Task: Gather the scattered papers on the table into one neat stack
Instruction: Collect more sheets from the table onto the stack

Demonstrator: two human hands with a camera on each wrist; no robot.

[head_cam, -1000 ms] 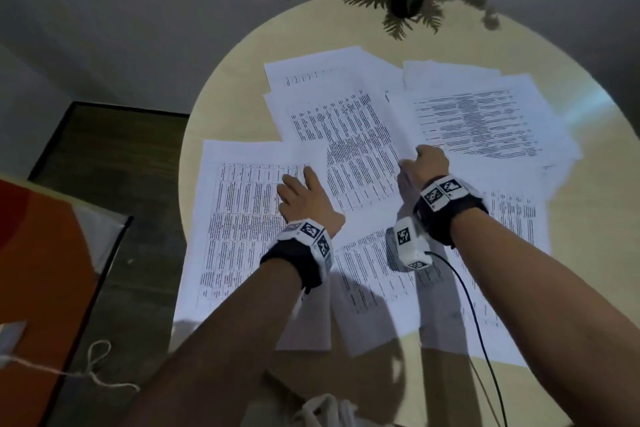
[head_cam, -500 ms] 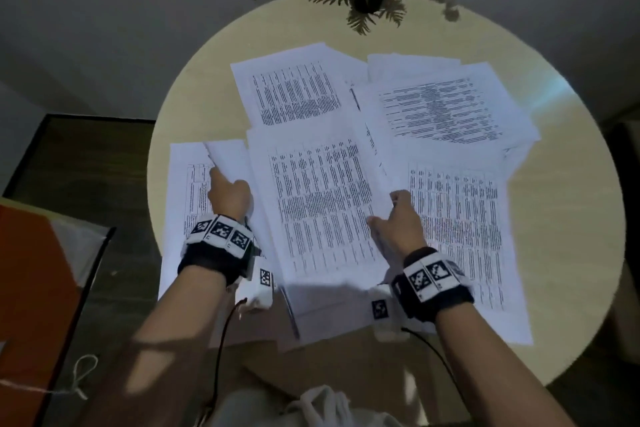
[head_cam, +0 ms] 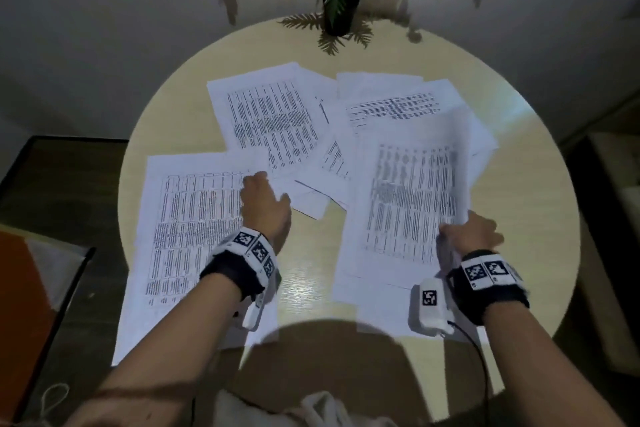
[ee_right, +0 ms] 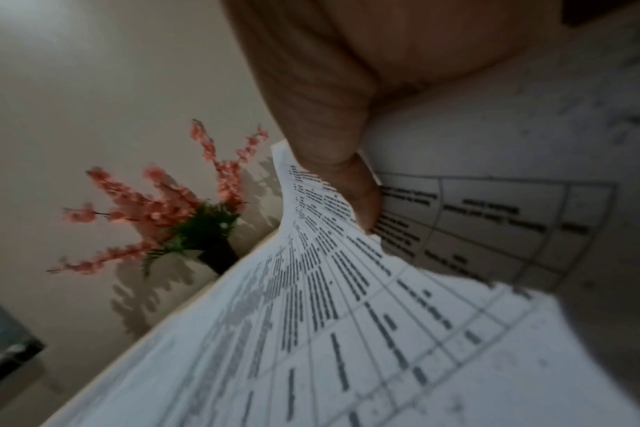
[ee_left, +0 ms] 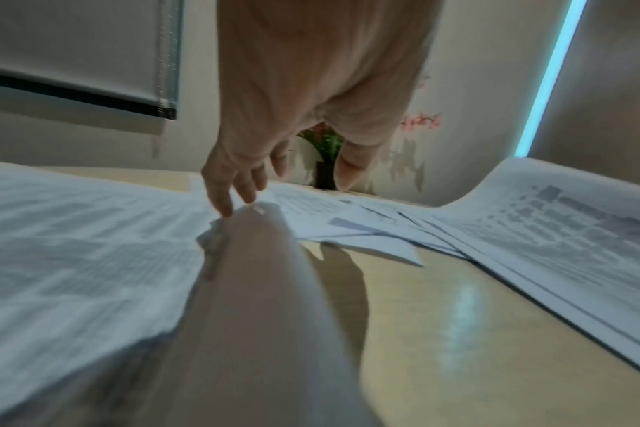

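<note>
Printed white sheets lie scattered over a round beige table (head_cam: pixel 540 191). My right hand (head_cam: pixel 469 234) pinches the right edge of a sheet of tables (head_cam: pixel 412 191), thumb on top (ee_right: pixel 351 185), and that edge curls up off the pile. My left hand (head_cam: pixel 263 199) hovers with fingers spread over the right edge of a big sheet (head_cam: pixel 194 229) at the near left; its fingertips (ee_left: pixel 225 209) touch the paper. More sheets (head_cam: pixel 270 118) lie overlapping at the far middle and far right (head_cam: pixel 391 107).
A dark vase with pink flowers and green leaves (head_cam: pixel 337 10) stands at the table's far edge by the wall. A bare strip of tabletop (head_cam: pixel 311 274) runs between the two near piles. An orange panel (head_cam: pixel 20 305) lies at the left, off the table.
My right hand has slid the sheet of tables to the right and lifted its edge. My left hand moved right along the big left sheet. The view tilted up toward the vase.
</note>
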